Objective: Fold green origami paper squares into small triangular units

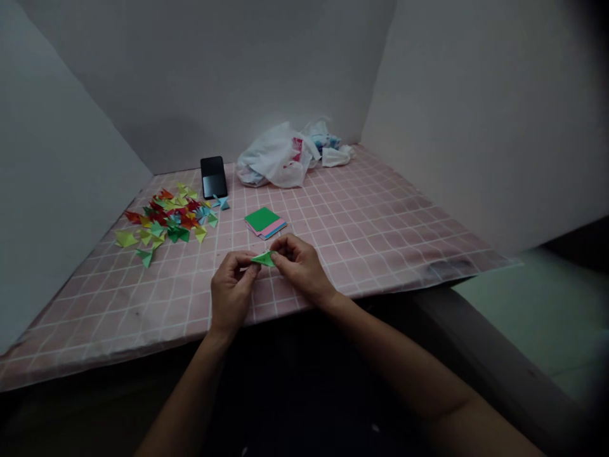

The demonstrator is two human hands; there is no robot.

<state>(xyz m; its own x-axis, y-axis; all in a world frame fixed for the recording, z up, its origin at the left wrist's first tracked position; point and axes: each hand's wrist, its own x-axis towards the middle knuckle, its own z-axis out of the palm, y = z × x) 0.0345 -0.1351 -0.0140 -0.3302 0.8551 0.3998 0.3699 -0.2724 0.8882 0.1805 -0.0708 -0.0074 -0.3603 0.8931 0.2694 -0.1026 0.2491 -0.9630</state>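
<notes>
A small piece of folded green paper (263,259) is pinched between my two hands, just above the near part of the table. My left hand (233,285) grips its left end between thumb and fingers. On the other end, the thumb and fingers of my right hand (301,265) are closed. Fingers hide parts of the paper's edges. Right behind my hands lies a stack of square paper sheets (263,219), green on top, with pink and blue edges showing beneath.
Folded paper pieces (176,212) in several colours are heaped on the left. A black phone (214,178) lies behind them. White plastic bags (280,155) rest at the back. A pink checked cloth (361,222) covers the table, with pale walls on three sides.
</notes>
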